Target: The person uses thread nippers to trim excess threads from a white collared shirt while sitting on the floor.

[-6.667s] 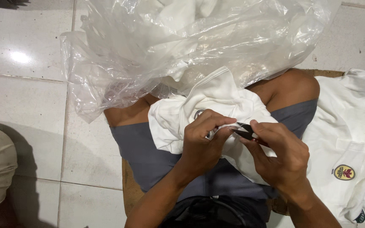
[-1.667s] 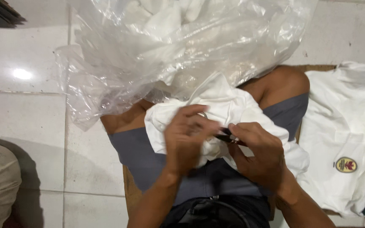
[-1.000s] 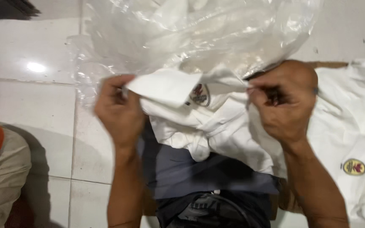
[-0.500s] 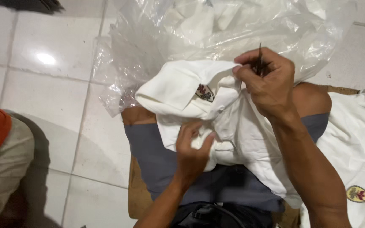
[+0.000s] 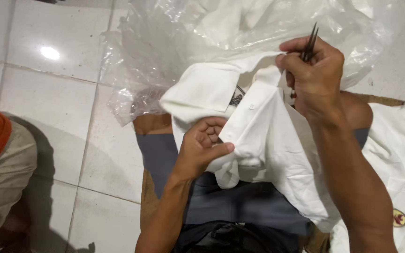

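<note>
White shirt [image 5: 268,136] on lap, clear plastic bag [image 5: 165,51] behind, both hands gripping

White tiled floor [image 5: 48,107]; plastic bag [image 5: 165,56]

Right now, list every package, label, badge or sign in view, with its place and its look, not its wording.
Large clear crinkled plastic bag: on the tiled floor ahead of the knees, white garments inside.
Small round yellow-and-red embroidered badge: on the white shirt lying at lower right.
Dark embroidered crest: on the white collared shirt on the lap, mostly hidden under a fold.
No signs or screens.
</note>
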